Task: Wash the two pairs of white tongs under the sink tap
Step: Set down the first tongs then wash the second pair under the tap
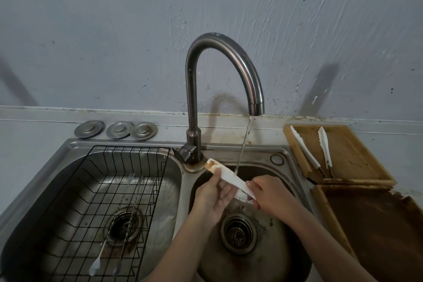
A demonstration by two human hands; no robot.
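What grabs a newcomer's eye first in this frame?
The curved steel tap at centre, with a thin stream falling into the right basin onto the white tongs held between the left hand and right hand; the tongs' far tip is stained orange-brown. Next, the second pair of tongs lying open on the wooden board at right, and the black wire rack in the left basin.

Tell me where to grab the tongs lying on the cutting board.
Probably grip the tongs at the near end, where the two arms meet at the hinge by the board's front edge. Come from above with the right hand, the nearer one. The white arms splay apart toward the wall, so only the joined end gives one narrow spot to pinch.
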